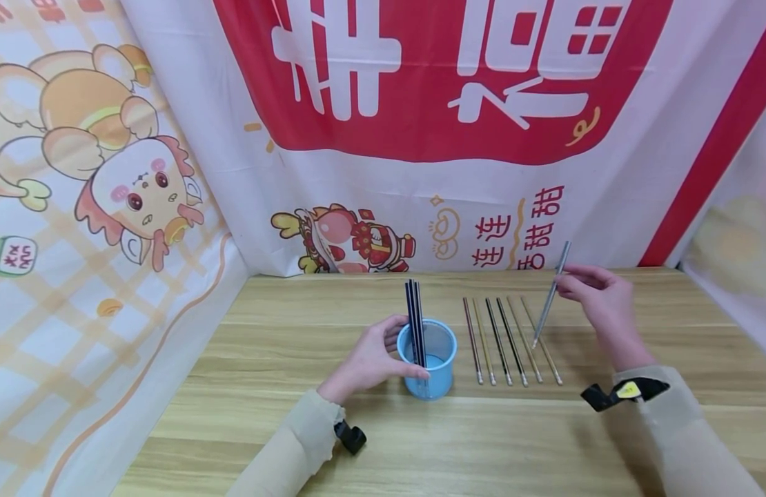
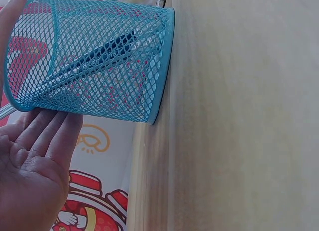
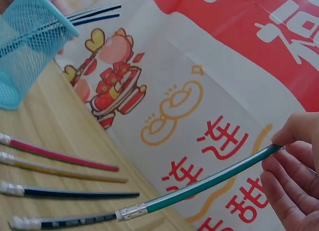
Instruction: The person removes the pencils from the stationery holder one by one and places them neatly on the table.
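My left hand [image 1: 367,359] holds a light blue mesh pen cup [image 1: 442,381], thumb on the near side and fingers on the far left side. Dark pencils [image 1: 414,304] lean inside it, their upper ends above the rim. Over the right part of the table my right hand [image 1: 603,304] pinches a green pencil [image 3: 194,186] near its upper end. Its metal-banded eraser end slants down over a row of pencils. That row has a red pencil [image 3: 75,157], a yellow pencil [image 3: 70,172], black pencils [image 1: 502,348] and tan pencils [image 1: 541,338], eraser ends toward me.
The wooden table [image 1: 445,449] ends at a printed cloth backdrop [image 1: 358,179] behind the cup and pencils. Another printed cloth [image 1: 66,331] borders the left side. The pencil row lies just right of the cup.
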`<state>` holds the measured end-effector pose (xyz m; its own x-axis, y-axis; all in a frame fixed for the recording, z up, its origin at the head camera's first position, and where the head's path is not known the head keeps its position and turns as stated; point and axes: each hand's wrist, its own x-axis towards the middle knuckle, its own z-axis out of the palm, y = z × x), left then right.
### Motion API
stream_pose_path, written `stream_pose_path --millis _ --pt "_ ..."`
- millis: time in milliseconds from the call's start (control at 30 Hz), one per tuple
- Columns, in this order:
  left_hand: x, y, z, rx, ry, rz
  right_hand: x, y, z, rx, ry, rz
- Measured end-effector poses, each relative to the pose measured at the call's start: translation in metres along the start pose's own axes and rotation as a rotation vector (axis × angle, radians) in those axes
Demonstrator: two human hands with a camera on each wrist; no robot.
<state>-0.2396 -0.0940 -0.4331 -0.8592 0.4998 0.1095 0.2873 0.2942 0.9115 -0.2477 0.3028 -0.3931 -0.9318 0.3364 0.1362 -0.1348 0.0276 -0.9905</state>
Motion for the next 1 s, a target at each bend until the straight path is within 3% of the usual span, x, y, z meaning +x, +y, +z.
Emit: stream_pose_path --millis 200,433,733,1000 --pt "0.001 0.000 0.000 -0.001 -0.001 0.001 0.010 0.001 -0.016 -0.108 -0.027 0.007" --pt "0.001 -0.001 -0.001 -0.002 -0.004 0.004 0.022 0.007 -0.031 -0.363 -0.082 0.056" --pt "0.002 -0.001 0.000 0.010 0.000 -0.003 0.032 0.014 -0.044 -0.460 -0.217 0.086" --pt "0.000 0.000 0.000 0.007 -0.003 -0.004 0.038 0.024 -0.043 -0.546 -0.332 0.155"
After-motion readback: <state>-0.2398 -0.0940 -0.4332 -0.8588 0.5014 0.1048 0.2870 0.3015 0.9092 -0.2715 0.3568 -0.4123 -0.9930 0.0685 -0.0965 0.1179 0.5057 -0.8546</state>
